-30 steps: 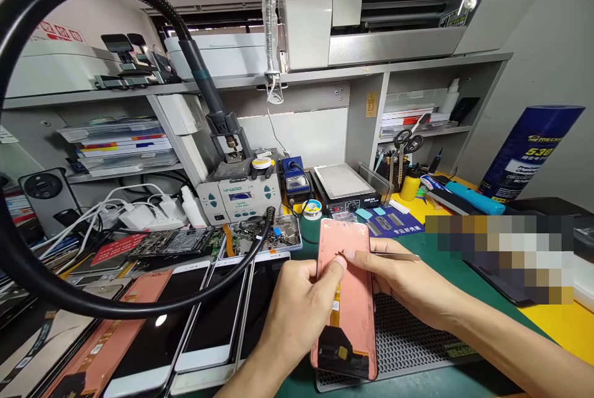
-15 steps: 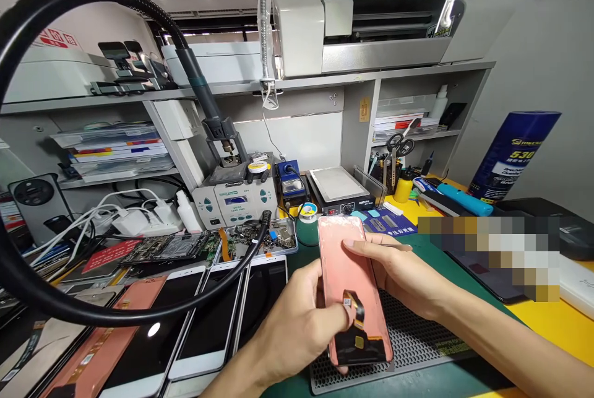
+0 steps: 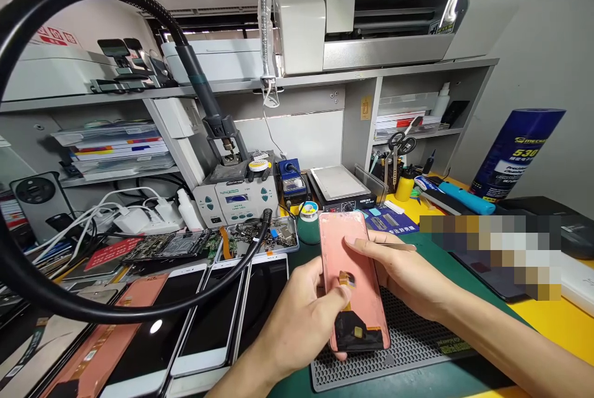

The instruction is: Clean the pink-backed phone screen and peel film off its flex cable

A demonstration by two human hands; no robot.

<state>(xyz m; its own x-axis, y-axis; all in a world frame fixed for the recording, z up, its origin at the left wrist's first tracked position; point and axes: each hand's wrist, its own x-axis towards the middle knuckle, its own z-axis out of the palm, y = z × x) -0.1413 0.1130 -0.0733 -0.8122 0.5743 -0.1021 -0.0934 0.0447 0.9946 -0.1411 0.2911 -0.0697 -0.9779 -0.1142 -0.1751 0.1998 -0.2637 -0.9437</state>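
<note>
A phone screen panel (image 3: 355, 255) is held up with its pink back towards me, tilted above a grey perforated mat. My left hand (image 3: 304, 317) grips its lower left edge, and the thumb presses on the bent flex cable (image 3: 344, 278) in the middle of the back. My right hand (image 3: 399, 268) is closed around the right side, its thumb lying flat on the pink surface near the top. Black film with a small gold square covers the panel's bottom end. The fingers behind the panel are mostly hidden.
Several phone screens (image 3: 204, 317) lie in a row at the left, with a thick black hose (image 3: 153, 317) arching over them. Behind are a tray of circuit boards (image 3: 283, 240), a rework station (image 3: 234, 200) and a heating plate (image 3: 341, 182). A blue spray can (image 3: 515, 153) stands at the right.
The flex cable has folded upwards under my left thumb, which has shifted slightly up. The panel has tilted and risen a little, while my right hand keeps its hold.
</note>
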